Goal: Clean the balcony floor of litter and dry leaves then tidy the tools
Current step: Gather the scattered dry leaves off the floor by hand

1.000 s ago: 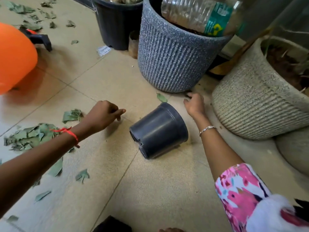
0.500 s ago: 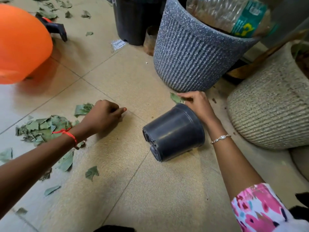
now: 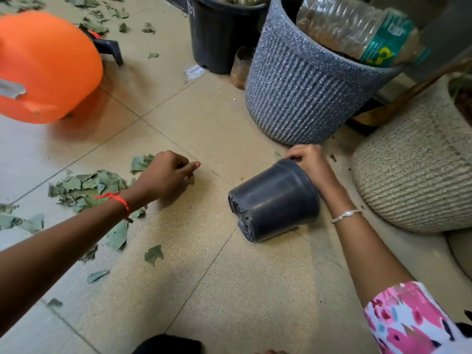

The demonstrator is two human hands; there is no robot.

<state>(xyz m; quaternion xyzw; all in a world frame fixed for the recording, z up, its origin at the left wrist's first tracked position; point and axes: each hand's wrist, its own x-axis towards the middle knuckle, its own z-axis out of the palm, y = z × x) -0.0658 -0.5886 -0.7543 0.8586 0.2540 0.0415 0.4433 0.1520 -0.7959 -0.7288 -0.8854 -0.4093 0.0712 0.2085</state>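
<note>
Item: balcony floor point(image 3: 255, 290), litter-clearing in progress.

- Foreground: floral sleeve point(image 3: 408, 320) on the right arm. Single loose leaves point(image 3: 153, 254) lie scattered on the tiles below the left forearm.
- Left hand point(image 3: 166, 175): knuckles at the floor, fingers curled under, forefinger partly out. Whether it holds any leaf cannot be told. It sits just beside the leaf pile point(image 3: 84, 187), as it did a second ago.
- Small black pot point(image 3: 275, 200): on its side, base toward the person, mouth facing away.
- Right hand point(image 3: 311, 164): a second ago it was on the floor beyond the pot, then it reached a leaf at the rim. Now its fingers are curled over the pot's rim. A leaf fragment point(image 3: 278, 155) shows just beside the hand; whether it is pinched cannot be told.
- Reading: the pot probably serves as a collecting vessel, or is about to be righted. Most leaves remain ungathered.
- Beyond: grey ribbed planter point(image 3: 293, 93) holding a plastic bottle point(image 3: 357, 29); beige planter point(image 3: 413, 180) to its right.
- Far: orange watering can point(image 3: 46, 67), black bucket point(image 3: 219, 34), paper scrap point(image 3: 194, 71) and further leaves on the floor.
</note>
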